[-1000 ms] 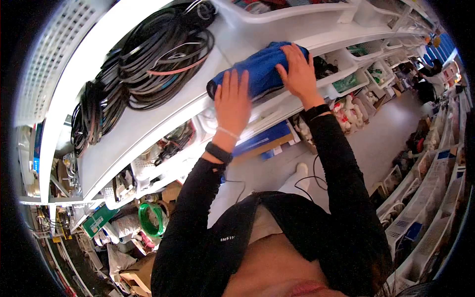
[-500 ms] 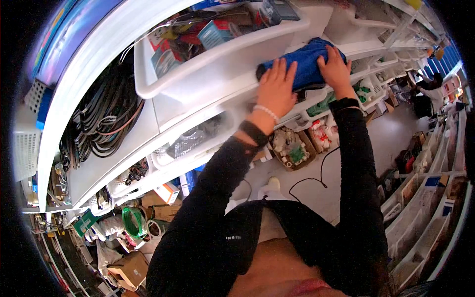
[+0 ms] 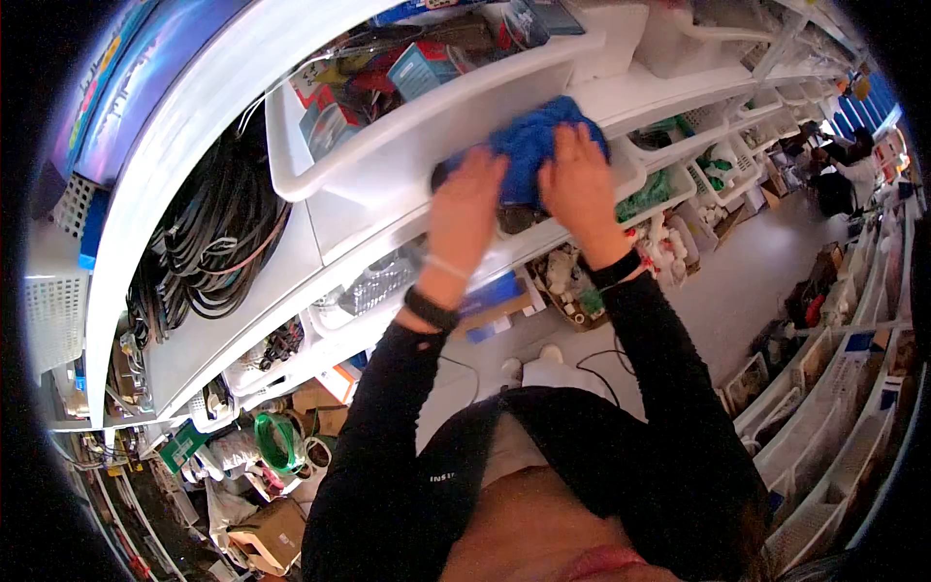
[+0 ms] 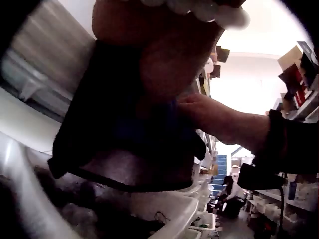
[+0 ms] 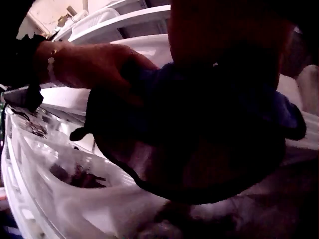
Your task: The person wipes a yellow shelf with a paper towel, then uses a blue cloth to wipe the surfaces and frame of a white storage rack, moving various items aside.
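Note:
A bunched blue cloth item (image 3: 548, 145) with a dark edge lies across the front of the white shelving in the head view. My left hand (image 3: 461, 213), blurred, holds its left part, fingers over the top. On its right part is my right hand (image 3: 580, 189), gripping it with fingers spread over the cloth. The left wrist view shows the item as a dark mass (image 4: 124, 114) below my left hand (image 4: 167, 55). In the right wrist view its black-rimmed lower side (image 5: 189, 169) hangs over a bin, between my left hand (image 5: 99, 62) and right hand (image 5: 224, 40).
A white bin (image 3: 417, 116) of red and blue packets stands behind the cloth. Black cable coils (image 3: 218, 233) lie on the left. Bins with green contents (image 3: 655, 194) line the lower shelf at right. A person (image 3: 853, 170) is far off in the aisle.
The view has swung left over the shelving, then steadied. Since half a second ago both hands and the cloth have shifted left, and the cloth looks more bunched.

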A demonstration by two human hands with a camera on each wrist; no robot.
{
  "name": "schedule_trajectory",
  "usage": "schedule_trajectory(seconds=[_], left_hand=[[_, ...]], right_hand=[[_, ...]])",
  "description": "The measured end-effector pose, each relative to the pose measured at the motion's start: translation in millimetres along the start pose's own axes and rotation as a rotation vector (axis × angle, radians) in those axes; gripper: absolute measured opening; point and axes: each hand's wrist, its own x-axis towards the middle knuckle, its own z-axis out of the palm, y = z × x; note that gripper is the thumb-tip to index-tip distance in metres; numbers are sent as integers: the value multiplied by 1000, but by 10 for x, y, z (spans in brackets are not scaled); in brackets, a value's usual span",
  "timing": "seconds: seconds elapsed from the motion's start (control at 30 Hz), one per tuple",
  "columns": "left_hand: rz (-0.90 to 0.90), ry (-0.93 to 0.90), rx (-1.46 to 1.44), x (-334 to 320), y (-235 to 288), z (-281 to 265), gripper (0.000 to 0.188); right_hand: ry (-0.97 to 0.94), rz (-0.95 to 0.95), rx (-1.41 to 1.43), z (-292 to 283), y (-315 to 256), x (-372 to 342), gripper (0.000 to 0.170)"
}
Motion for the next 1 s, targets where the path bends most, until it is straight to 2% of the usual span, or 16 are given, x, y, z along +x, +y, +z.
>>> schedule_trajectory(seconds=[0.03,0.1,0.13,0.17,0.3,0.33,0.47,0.67,1.0], left_hand=[[-5,35,25,-176,-89,-186,41],[-101,16,26,-458,-264,-470,43],[-129,14,18,-582,-340,-564,59],[-211,-10,33,-684,-326,-675,62],[-336,-56,179,-796,-225,-671,72],[-365,-56,210,-782,-167,-631,74],[-271,-95,109,-520,46,-447,82],[-154,-138,-31,186,560,67,85],[-63,-86,-147,1280,1416,1058,86]], right_hand=[[-52,21,44,5,-214,-54,50],[-65,-54,192,152,-538,-192,52],[-80,-53,183,156,-685,-224,53],[-96,-53,176,154,-818,-262,53],[-193,-46,104,105,-698,-284,59],[-185,-28,78,84,-602,-269,61],[-139,37,-20,8,-15,-141,67],[-118,147,-98,-85,942,88,64],[-124,281,-189,-274,2505,534,66]])
